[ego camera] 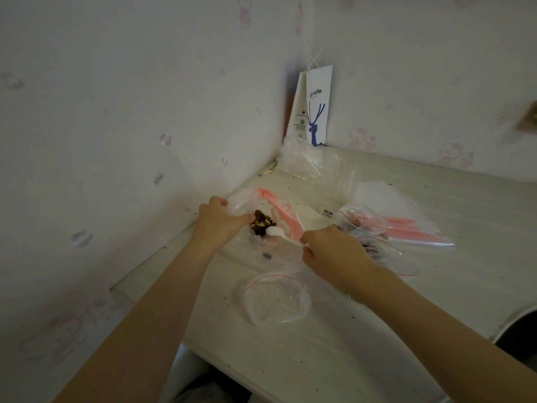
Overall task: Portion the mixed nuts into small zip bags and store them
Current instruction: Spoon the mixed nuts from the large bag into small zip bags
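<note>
I see the nuts (261, 223) in a bag (270, 225) on the desk (436, 286); a small bag (274, 301) lies before it, a paper bag (312, 112) behind.

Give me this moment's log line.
left hand grips big bag | right hand holds spoon at nuts | small zip bag open on table

Wall (116, 112): pale, with faint pink cartoon cats.
Paper bag (318, 112): white, with a blue deer and blue letters.
Table (436, 301): whitish, dotted with dark crumbs.
Mixed nuts (263, 223): brown and yellow.
Spoon (274, 231): white.
Big bag (279, 210): clear, pink strip.
Small bag (276, 303): clear, thin red line.
</note>
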